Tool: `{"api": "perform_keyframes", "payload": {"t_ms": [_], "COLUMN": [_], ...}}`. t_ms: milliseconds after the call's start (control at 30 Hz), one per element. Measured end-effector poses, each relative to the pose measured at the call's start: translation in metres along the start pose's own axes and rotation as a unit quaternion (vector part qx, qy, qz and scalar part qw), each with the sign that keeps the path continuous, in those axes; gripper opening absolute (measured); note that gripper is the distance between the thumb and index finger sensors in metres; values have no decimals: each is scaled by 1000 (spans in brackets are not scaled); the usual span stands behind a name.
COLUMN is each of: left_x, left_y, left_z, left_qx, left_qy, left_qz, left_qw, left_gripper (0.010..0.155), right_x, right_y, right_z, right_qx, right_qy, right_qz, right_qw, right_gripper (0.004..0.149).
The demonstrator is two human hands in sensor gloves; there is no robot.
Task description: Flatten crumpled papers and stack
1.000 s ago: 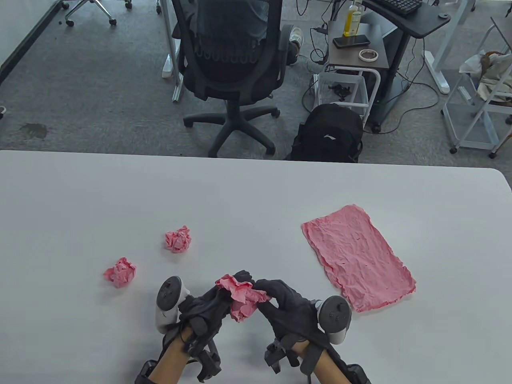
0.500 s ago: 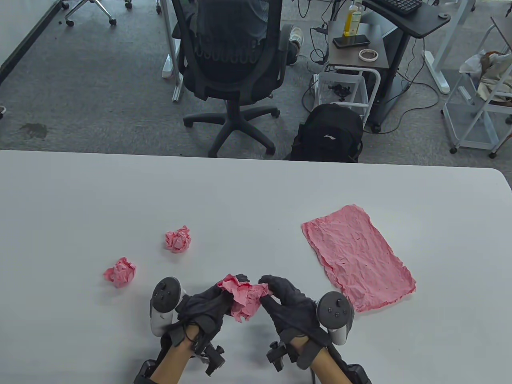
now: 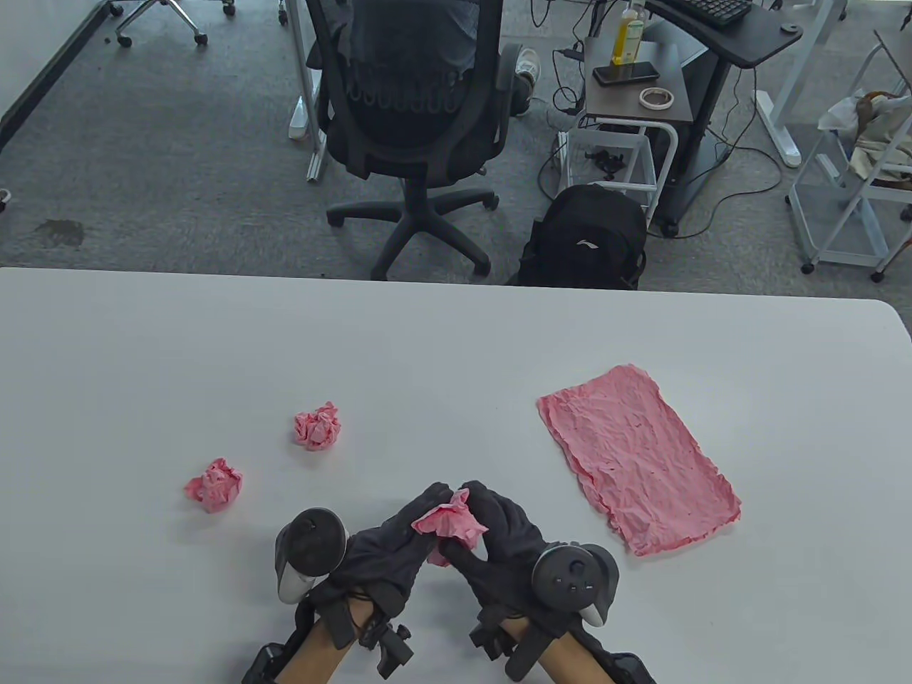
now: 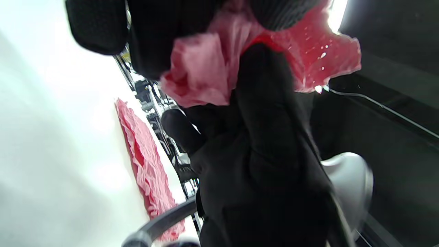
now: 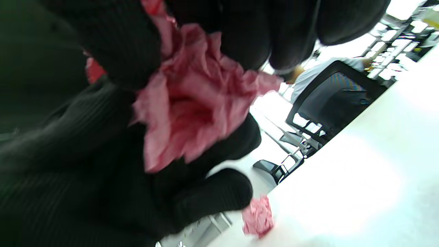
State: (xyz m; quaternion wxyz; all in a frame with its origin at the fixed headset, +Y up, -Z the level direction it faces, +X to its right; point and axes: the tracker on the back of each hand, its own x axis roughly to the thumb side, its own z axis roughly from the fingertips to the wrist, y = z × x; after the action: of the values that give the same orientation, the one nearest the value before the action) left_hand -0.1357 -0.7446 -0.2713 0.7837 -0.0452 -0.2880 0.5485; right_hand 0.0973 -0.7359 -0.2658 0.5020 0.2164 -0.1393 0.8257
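Note:
Both gloved hands meet near the table's front edge around one crumpled pink paper (image 3: 450, 524). My left hand (image 3: 402, 545) grips its left side and my right hand (image 3: 491, 534) pinches its right side, so most of the paper is hidden between the fingers. The wrist views show the same paper (image 4: 202, 68) (image 5: 192, 106) bunched between black fingertips. Two more crumpled pink balls lie on the table to the left, one (image 3: 318, 426) farther back and one (image 3: 214, 485) nearer the left. A flattened pink sheet (image 3: 636, 456) lies on the right, also seen edge-on as the flat sheet (image 4: 145, 164).
The white table (image 3: 456, 342) reaches the frame's left and right. Beyond its far edge stand a black office chair (image 3: 410, 107), a black backpack (image 3: 584, 239) and a small side table with a bottle (image 3: 629, 32).
The hands have drawn closer together and closed over the paper, which now shows less than before. Both trackers have shifted inward. The other papers lie where they were.

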Motion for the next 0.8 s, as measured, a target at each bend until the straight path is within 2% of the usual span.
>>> {"api": "perform_keyframes", "payload": {"t_ms": [100, 167, 233, 300, 333, 433, 500, 533, 567, 633, 700, 800], "left_x": [-1, -4, -8, -8, -4, 6, 8, 7, 7, 5, 2, -2], "left_y": [0, 6, 12, 15, 12, -8, -20, -23, -23, -14, -3, 4], "left_z": [-1, 1, 4, 4, 2, 0, -4, -4, -3, -2, -2, 0], "left_qx": [0, 24, 54, 50, 20, -61, -111, -118, -101, -33, -34, -11], "left_qy": [7, 20, 35, 24, 0, -9, -10, -7, -2, 13, 9, 9], "left_qz": [9, 25, 38, 37, 18, -30, -45, -43, -41, -39, -34, 38], "left_qw": [1000, 999, 997, 998, 1000, 998, 993, 992, 994, 999, 999, 999], "left_gripper": [61, 55, 52, 54, 61, 100, 115, 117, 116, 100, 73, 60], "right_x": [-12, -17, -21, -24, -23, -15, -6, -1, 1, 3, -2, -10], "right_y": [-4, -6, -9, -12, -12, -9, -4, -2, -3, -3, -7, -11], "right_z": [-3, -2, -3, -5, -4, -2, -2, -1, -1, -4, -5, -7], "right_qx": [-9, -16, -35, -28, -26, -31, -13, -5, -3, 18, 13, 22], "right_qy": [41, 73, 90, 97, 94, 61, 21, -1, -13, -32, -10, 22], "right_qz": [-90, -144, -186, -204, -187, -115, -75, -49, -37, -43, -88, -132], "right_qw": [995, 987, 978, 974, 977, 991, 997, 999, 999, 998, 996, 991], "right_gripper": [50, 47, 45, 44, 44, 43, 42, 41, 41, 39, 38, 42]}}
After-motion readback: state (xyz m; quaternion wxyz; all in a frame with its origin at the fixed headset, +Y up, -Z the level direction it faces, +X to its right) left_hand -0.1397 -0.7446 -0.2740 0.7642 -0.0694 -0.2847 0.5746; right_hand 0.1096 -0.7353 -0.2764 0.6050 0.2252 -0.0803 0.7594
